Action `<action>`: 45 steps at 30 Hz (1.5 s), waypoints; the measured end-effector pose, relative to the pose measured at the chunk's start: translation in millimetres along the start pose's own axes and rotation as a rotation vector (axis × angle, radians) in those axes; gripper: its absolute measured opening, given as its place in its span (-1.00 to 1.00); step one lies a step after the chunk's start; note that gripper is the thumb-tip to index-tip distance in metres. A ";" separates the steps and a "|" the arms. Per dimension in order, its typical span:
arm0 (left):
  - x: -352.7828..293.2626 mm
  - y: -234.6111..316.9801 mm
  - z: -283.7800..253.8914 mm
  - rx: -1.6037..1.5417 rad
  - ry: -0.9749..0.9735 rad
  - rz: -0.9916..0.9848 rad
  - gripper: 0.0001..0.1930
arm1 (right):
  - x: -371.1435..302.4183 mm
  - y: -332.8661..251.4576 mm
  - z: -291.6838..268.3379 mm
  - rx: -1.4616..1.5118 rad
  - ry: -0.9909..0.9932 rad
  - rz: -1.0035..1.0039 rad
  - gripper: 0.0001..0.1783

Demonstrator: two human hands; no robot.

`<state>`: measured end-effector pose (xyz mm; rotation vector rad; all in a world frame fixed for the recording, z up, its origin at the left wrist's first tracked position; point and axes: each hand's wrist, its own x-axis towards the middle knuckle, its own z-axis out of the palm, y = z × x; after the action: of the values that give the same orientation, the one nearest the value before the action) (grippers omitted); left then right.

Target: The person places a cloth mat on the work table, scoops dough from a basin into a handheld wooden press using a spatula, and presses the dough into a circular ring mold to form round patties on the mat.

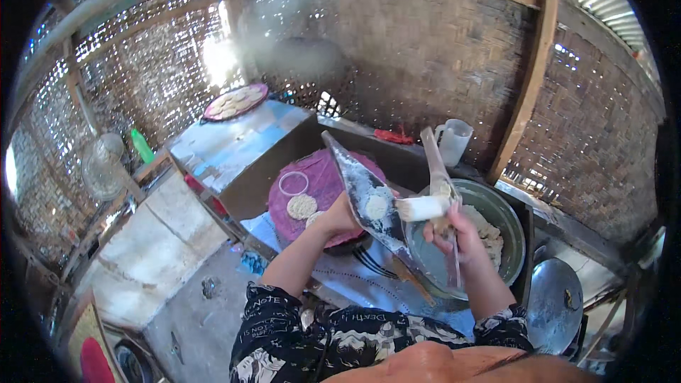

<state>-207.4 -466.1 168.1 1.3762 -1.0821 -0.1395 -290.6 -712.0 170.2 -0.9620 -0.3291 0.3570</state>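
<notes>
Shirt (397, 330), left hand (342, 218) at board (355, 183) edge

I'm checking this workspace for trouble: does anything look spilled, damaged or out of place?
Yes. Pale residue is smeared across the dark board in the left hand, beyond the round patty. The woven back wall looks worn too: light shows through irregular gaps low down.

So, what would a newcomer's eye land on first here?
Probably the magenta round tray near the middle, with a white ring and pale rounds on it. Next, perhaps, the dark, flour-dusted board in the left hand, just right of the tray. Bright light glaring through the woven wall, upper left, also stands out.
</notes>
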 end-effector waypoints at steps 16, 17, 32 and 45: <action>-53.9 26.2 -54.6 1.083 0.193 -0.039 -0.63 | 72.3 20.9 119.1 -1.699 0.115 -0.641 -0.06; -56.6 26.1 -58.2 0.960 0.220 -0.034 -0.62 | 76.7 29.0 120.4 -1.691 0.115 -0.643 -0.04; -76.3 14.6 -198.6 -0.146 0.182 -0.228 -0.03 | 179.2 87.6 70.9 -0.221 -0.250 0.452 0.09; -19.0 -17.6 -278.2 -1.048 0.150 0.185 -0.20 | 216.2 71.7 78.7 -0.069 -0.126 0.717 0.20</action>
<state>-20.1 -260.4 192.6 0.3364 -0.7986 -0.3941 -141.6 -522.7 176.3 -1.1094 -0.0981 1.0684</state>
